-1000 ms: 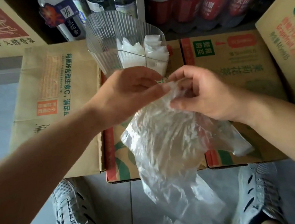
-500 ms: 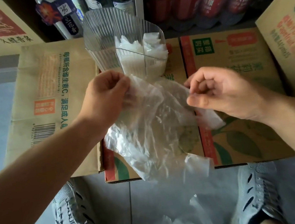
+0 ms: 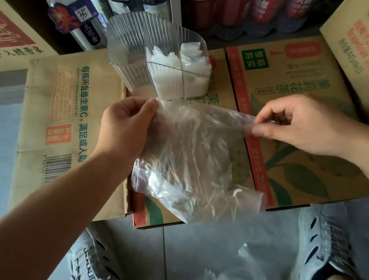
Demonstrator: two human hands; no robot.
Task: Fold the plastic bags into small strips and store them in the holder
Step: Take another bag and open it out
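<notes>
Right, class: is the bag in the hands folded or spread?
Spread, not folded. The bag is stretched wide between the left hand and the right hand, each holding its upper edge.

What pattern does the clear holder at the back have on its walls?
Fine vertical ribs run all round the transparent holder, with no colour of its own. The head view shows it best.

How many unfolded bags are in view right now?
2. The held bag is stretched between the left hand and right hand; the crumpled bag lies on the floor between the shoes. More may be hidden beneath it or out of frame.
</notes>
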